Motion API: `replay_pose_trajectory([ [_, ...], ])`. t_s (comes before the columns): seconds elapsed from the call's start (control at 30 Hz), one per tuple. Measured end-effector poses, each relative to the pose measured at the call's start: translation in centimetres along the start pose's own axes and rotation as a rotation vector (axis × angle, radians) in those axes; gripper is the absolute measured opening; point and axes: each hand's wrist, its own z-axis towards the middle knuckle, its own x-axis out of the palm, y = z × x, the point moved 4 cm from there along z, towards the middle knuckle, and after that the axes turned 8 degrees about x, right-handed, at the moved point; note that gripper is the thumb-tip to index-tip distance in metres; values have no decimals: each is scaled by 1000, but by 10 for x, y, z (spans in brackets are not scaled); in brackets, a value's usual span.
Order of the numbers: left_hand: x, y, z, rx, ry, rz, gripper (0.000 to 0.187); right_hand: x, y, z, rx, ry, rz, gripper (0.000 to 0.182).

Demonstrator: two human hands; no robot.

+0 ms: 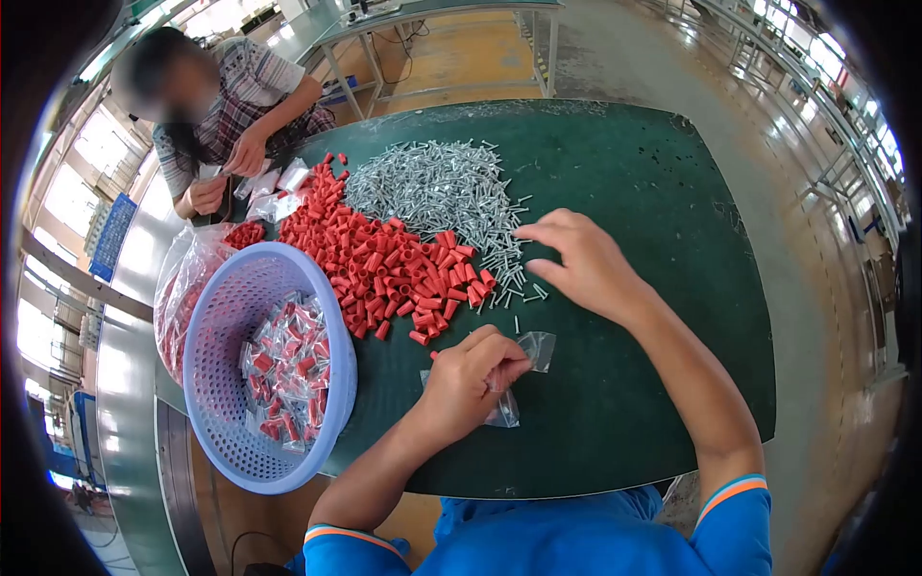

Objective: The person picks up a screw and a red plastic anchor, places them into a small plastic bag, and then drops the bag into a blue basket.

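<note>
My left hand [473, 379] is closed on a small clear plastic bag [503, 411] near the front of the green table [615, 413]. Another bit of clear plastic [540, 350] shows just right of its fingers. My right hand [579, 261] is at the right edge of the heap of silver screws [432, 187], thumb and fingers apart, with nothing visible between them. A few loose screws [540, 291] lie below it. The heap of red caps [384, 264] spreads left of my hands and touches the screws.
A purple perforated basket [346, 384] at the left holds filled small bags. Behind it is a large clear bag [178, 298] of red pieces. A co-worker [240, 106] sits at the back left, hands near some small bags [288, 182].
</note>
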Motion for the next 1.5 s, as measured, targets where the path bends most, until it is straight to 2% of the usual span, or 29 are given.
replay_pose_trajectory([
  [0.03, -3, 2, -1, -35, -3, 11, 8, 6, 5, 3, -155, -70, -135, 26],
  [0.1, -5, 4, -3, -75, -10, 17, 9, 18, 5, 10, -91, 8, -162, 27],
  [0.17, -5, 8, -7, -206, -1, -44, 10, 27, 12, 14, 10, 114, -146, 25],
  [0.3, -2, 13, -9, -166, 10, 1, 10, 35, 5, 20, 21, 132, -52, 17],
  [0.4, -2, 14, -9, -147, 5, 0, 9, 27, 4, 16, -56, 13, 24, 12],
  [0.47, -2, 14, -9, -152, -10, -14, 10, 15, 9, 12, 71, 21, 197, 14],
  [0.53, -3, 12, -7, -174, 3, -14, 10, 11, 9, 7, 92, 29, 236, 14],
  [0.6, -4, 13, -3, -183, 13, -5, 10, 15, 3, 3, 317, 203, 400, 14],
  [0.77, -5, 16, 1, -361, -7, -136, 8, 23, -13, -7, 373, 257, 593, 14],
  [0.83, -8, 10, 8, -359, 13, -113, 9, 24, -17, -9, 375, 243, 704, 15],
  [1.07, -2, 12, 29, -288, 89, -4, 8, 13, -14, -14, 427, 206, 698, 11],
  [1.13, 0, 14, 28, -274, 48, 27, 9, 5, -9, -15, 271, 186, 632, 10],
  [1.27, -1, 15, 21, -260, 24, -10, 8, -6, 9, -19, 145, 227, 648, 11],
  [1.33, -4, 11, 23, -117, 49, 112, 11, -9, 25, -22, -22, 274, 393, 19],
  [1.37, -6, 11, 24, -125, 47, 110, 11, -10, 30, -22, -73, 291, 294, 31],
  [1.4, -7, 10, 25, -105, 45, 116, 12, -9, 32, -22, -69, 299, 295, 31],
  [1.47, -7, 10, 22, -89, 42, 114, 13, -14, 47, -26, -345, 163, 88, 32],
  [1.5, -7, 10, 21, -91, 47, 123, 14, -14, 49, -26, -342, 166, 88, 32],
])
